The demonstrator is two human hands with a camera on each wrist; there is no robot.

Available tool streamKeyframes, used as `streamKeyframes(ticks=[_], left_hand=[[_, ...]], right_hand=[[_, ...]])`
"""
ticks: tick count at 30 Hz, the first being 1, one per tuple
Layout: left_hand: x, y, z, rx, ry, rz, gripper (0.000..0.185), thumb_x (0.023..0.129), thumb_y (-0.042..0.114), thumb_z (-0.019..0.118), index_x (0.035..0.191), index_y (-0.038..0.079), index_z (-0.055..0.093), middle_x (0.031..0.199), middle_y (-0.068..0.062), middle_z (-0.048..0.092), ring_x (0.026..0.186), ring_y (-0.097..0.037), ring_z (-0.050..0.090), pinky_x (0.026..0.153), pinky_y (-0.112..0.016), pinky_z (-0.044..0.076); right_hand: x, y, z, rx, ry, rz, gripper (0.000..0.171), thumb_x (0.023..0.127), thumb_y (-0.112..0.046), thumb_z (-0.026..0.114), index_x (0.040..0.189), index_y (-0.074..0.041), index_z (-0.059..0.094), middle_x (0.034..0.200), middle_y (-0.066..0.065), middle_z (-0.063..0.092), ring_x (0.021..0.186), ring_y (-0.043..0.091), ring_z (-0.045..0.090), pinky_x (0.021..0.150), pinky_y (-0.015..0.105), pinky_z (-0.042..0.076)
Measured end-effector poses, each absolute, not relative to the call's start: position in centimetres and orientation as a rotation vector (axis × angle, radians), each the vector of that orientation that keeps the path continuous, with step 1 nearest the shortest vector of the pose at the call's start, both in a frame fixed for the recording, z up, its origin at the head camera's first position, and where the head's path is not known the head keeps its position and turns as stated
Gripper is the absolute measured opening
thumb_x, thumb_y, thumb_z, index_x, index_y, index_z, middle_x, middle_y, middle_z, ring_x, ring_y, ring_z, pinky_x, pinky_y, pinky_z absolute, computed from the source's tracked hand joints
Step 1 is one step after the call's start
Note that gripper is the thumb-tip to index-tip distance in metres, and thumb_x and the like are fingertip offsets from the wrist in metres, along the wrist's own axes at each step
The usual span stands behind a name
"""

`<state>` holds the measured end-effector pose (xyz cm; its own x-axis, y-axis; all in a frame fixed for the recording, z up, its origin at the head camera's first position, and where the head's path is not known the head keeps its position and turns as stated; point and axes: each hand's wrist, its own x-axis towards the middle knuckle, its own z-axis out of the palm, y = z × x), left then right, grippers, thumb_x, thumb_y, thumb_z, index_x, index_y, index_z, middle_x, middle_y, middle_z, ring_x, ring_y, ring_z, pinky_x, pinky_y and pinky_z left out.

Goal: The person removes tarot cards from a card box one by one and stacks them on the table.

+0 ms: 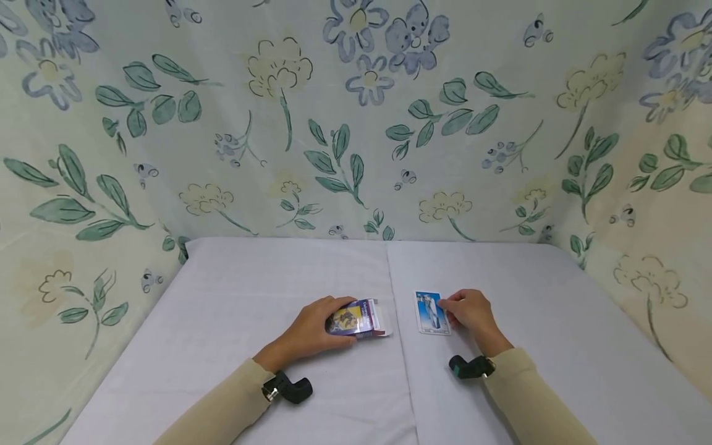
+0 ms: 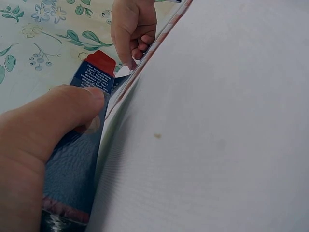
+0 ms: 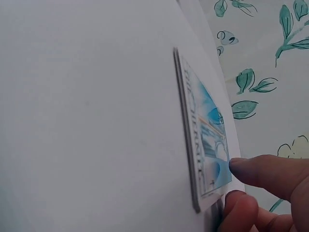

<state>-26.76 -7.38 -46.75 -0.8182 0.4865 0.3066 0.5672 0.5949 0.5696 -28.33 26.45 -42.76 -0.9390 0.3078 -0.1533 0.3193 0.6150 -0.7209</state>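
Observation:
My left hand [image 1: 314, 327] grips a small card box [image 1: 358, 319], dark blue with a yellow picture. Its flap end points right, and in the left wrist view a red flap [image 2: 101, 62] stands out from the box, with the thumb pressed on its side. To the right of the box is a thin stack of picture cards [image 1: 428, 312], its top card printed in blue and white with lettering along one short edge. At the stack's right edge, my right hand [image 1: 473, 312] pinches it between thumb and fingers. Whether the stack touches the cloth is unclear.
A white cloth [image 1: 267, 272] covers the table, with a seam or fold [image 1: 397, 296] running between the box and the cards. Flower-patterned fabric [image 1: 356, 123] hangs behind the table and along both sides. A wrist camera [image 1: 289, 389] sits on the left forearm.

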Motion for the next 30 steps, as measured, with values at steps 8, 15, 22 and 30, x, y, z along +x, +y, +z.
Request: streamKeyframes(ticks=[8,15,22,30], left_hand=[[-26.94,-7.35,-46.2,-0.889,-2.704,-1.024,0.076,0.074,0.059,0.074,0.14,0.032,0.048,0.106,0.012,0.056,0.089,-0.007,0.05,0.077,-0.029,0.042],[-26.61,-7.23,-46.56,-0.9,-2.709,-1.041,0.075,0.075,0.06,0.073,0.14,0.034,0.048,0.103,0.012,0.055,0.087,-0.008,0.05,0.075,-0.028,0.042],[-26.77,-7.06,-46.56,-0.934,-2.683,-1.024,0.075,0.075,0.061,0.072,0.141,0.034,0.047,0.103,0.012,0.055,0.087,-0.007,0.049,0.074,-0.028,0.042],[-26.93,-7.41,-46.96,-0.912,-2.686,-1.02,0.075,0.074,0.061,0.073,0.14,0.035,0.047,0.106,0.011,0.056,0.089,-0.007,0.05,0.076,-0.029,0.043]], right_hand=[[-28.59,26.43,-42.4,0.523,2.813,-1.247,0.029,0.087,-0.023,0.069,0.102,0.001,0.06,0.077,0.012,0.058,0.067,0.021,0.055,0.051,0.02,0.039],[-28.23,26.43,-42.75,0.528,2.835,-1.204,0.029,0.086,-0.021,0.07,0.101,0.002,0.06,0.079,0.013,0.057,0.066,0.021,0.055,0.052,0.02,0.04],[-27.85,26.74,-42.57,0.519,2.835,-1.195,0.031,0.088,-0.024,0.069,0.102,0.001,0.059,0.074,0.011,0.057,0.065,0.02,0.053,0.054,0.022,0.039],[-28.34,26.58,-43.04,0.534,2.799,-1.229,0.034,0.089,-0.027,0.067,0.104,0.002,0.059,0.072,0.011,0.058,0.06,0.018,0.054,0.055,0.023,0.041]])
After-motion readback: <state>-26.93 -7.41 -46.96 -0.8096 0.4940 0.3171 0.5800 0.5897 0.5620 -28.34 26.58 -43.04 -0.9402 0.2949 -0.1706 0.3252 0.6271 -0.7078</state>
